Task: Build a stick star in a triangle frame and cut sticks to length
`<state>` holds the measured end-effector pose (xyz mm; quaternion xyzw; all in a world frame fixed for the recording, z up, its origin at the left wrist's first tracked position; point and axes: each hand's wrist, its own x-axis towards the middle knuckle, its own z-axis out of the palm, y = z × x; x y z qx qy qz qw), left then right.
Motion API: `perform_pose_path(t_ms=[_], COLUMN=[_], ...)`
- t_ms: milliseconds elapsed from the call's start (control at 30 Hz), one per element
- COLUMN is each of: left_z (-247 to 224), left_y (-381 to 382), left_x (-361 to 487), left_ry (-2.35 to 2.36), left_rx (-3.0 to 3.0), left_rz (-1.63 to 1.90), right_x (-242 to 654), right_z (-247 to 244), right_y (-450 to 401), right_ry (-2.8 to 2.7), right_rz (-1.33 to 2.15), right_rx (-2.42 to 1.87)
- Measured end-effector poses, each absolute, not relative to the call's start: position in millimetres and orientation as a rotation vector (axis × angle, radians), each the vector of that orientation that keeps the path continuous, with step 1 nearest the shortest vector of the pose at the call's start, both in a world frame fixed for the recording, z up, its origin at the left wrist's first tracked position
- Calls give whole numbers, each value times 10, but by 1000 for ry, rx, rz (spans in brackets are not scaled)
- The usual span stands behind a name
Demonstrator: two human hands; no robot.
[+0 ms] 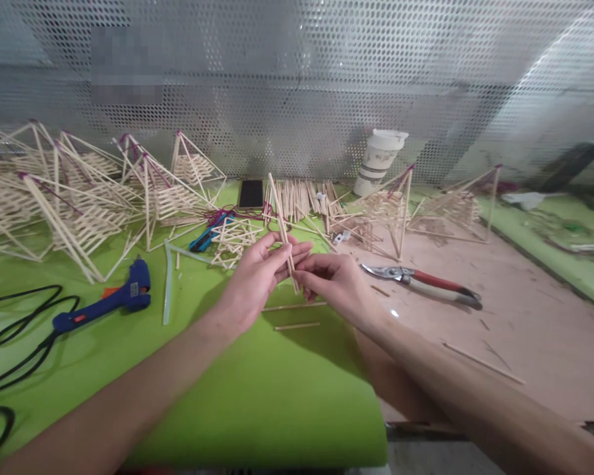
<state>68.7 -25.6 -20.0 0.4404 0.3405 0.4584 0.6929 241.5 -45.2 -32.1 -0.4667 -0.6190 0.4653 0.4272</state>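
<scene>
Sticks (287, 251) stood slanted in both hands over the green sheet (257, 402). Pyramids (165, 200) crowded the sheet's far left. The left hand (254, 277) pinched the sticks between thumb and fingers; the right hand (340, 285) pinched their lower end. Pruners (428, 279) lay right, a glue gun (115, 301) left, a cup (377, 157) and phone (251, 194) behind, a short stick (297, 326) nearer.

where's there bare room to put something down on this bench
A broad free patch is the green sheet between the forearms, on the near side of the short stick. Another is the pink surface right of the pruners. Crowded: the left, with stick frames and a glue gun; beyond the held sticks, with a phone and loose sticks.
</scene>
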Motion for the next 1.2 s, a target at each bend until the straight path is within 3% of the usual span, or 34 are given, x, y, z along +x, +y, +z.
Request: perform_pose_path(t_ms=[867,1200], left_z=[-223,-207], left_y=[-239,-257], left_x=[685,706], left_ry=[738,686], left_rx=[962,984], left_rz=[1025,1051], right_x=[2408,2416], right_z=[-316,-308], right_y=[-478,-502], right_ry=[-1583,-1743], right_rz=[1162,993], right_rx=[-1180,-1238])
